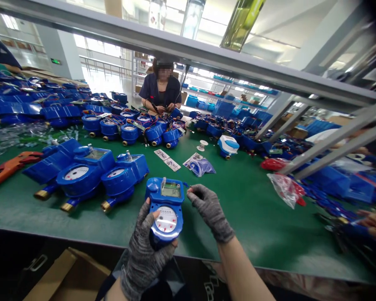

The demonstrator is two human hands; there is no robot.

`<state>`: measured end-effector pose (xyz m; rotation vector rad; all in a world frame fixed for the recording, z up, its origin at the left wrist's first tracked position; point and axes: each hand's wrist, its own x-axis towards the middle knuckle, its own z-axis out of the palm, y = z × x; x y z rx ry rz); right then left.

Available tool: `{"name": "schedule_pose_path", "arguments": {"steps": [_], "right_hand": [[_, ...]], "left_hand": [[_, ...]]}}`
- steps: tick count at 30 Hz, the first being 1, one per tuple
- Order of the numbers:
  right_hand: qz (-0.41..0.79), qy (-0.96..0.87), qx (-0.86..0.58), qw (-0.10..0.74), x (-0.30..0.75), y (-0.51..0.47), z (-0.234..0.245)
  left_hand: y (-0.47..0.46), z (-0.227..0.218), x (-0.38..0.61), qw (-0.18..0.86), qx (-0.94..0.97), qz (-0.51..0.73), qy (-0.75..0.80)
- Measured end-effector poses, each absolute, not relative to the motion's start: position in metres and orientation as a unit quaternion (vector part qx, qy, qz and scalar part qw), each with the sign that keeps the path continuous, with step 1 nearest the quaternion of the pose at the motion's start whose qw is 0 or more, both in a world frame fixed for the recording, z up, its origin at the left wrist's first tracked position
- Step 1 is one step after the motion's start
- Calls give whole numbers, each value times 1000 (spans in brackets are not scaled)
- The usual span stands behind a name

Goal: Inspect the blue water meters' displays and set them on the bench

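Observation:
My left hand (147, 246), in a grey fingerless glove, grips a blue water meter (166, 193) from below, at the front of the table. The meter has a small digital display at its top and a round white dial beneath. Beside the meter's upper right, my gloved right hand (210, 209) is closed, fingertips pinched at a thin blue strand (186, 184); exactly what lies in the pinch is too small to make out. Three assembled blue water meters (81, 171) with brass pipe ends stand to the left.
A red pipe wrench (14, 165) lies far left. Ahead are a printed label strip (167, 160), a bag of blue parts (201, 165), a white spool (202, 145) and rows of open meters (130, 133). A co-worker (161, 90) sits opposite. A metal shelf beam (188, 46) crosses overhead.

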<state>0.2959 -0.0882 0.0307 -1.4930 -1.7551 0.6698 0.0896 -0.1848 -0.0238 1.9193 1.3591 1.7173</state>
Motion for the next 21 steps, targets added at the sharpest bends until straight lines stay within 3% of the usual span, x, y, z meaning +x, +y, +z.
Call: {"name": "schedule_pose_path", "arguments": {"steps": [3,10,17,21], "right_hand": [[312,-692,-520,392,283,-126,55],[184,-756,-538,324,261,-144,78],[200,-766,-524,313,261,-139,83],[152,-789,-522,287,261,-142,80]], "left_hand": [[-186,-22,91,111,655,583,468],[-189,-22,91,110,662,567,476],[-189,-23,91,98,660,570,480],[-188,-21,91,99,664,567,478]]}}
